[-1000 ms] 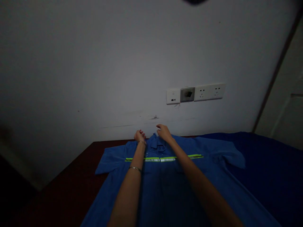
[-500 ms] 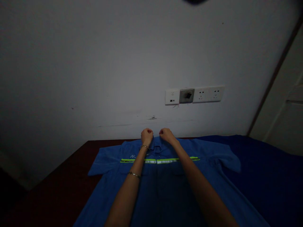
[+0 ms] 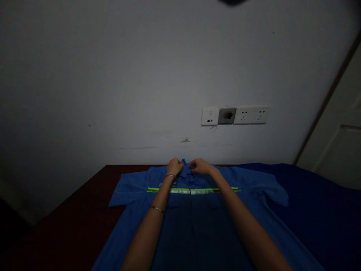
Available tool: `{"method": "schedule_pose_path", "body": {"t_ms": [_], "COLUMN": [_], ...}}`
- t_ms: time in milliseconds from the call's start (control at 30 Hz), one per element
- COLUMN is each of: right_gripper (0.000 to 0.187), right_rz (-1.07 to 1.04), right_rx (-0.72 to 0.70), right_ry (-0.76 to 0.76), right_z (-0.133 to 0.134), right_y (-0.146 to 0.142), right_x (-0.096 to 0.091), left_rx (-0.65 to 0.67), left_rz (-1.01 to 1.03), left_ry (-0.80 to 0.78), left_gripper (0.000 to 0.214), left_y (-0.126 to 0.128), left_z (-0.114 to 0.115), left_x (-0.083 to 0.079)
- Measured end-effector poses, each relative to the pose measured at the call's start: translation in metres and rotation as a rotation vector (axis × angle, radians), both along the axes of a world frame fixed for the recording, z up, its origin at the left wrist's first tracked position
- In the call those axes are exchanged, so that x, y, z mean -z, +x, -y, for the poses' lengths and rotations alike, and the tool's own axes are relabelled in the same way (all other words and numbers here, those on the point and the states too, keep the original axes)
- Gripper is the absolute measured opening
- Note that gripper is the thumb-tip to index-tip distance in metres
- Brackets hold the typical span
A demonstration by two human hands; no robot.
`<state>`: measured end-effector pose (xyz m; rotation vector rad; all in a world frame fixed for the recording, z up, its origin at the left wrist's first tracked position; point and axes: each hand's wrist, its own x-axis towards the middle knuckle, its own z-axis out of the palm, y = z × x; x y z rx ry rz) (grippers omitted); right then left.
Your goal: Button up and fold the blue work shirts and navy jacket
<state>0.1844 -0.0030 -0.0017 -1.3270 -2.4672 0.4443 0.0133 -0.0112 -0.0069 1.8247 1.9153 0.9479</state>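
Shirt, blue, short-sleeved: laid out front upward, its collar end placed at the far side, close to the wall; its near end is cut off by the lower edge of view. Its left sleeve is spread over a dark red surface; its right sleeve is laid against a darker blue cloth, by which the right side is covered. The chest is crossed by a reflective band, silver edged with yellow-green, partly hidden by the forearms.

Collar: seen between the hands, its left point raised.

Left hand: set at the collar's left edge, fingers drawn in narrowly; whether cloth is pinched cannot be told. Two bracelets are worn, one at the wrist, one on the forearm.

Right hand: held at the collar's right part, fingers curled, narrow; whether fabric is gripped cannot be told.

Wall fittings, right of centre: a white plate, a grey plate and a white socket panel are mounted in a row. A dark scuff is found lower, beyond the collar.
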Motion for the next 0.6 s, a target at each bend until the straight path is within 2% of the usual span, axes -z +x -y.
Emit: {"method": "schedule_pose_path", "body": {"t_ms": [133, 367, 600], "right_gripper": [0.034, 0.038, 0.034], "right_rz": [0.058, 0.141, 0.233], "right_rx": [-0.027, 0.036, 0.088], "right_ry": [0.009, 0.065, 0.198], "right_z": [0.005, 0.018, 0.031], "right_y": [-0.003, -0.003, -0.010], "right_x": [0.006, 0.002, -0.002], "left_rx": [0.043, 0.039, 0.049], "left_rz": [-0.014, -0.028, -0.086], "left_ry": [-0.037, 0.027, -0.010], "left_gripper": [0.008, 0.028, 0.026], "left_y": [0.001, 0.006, 0.006], "left_z": [0.001, -0.003, -0.003], "left_x": [0.000, 0.010, 0.017]}}
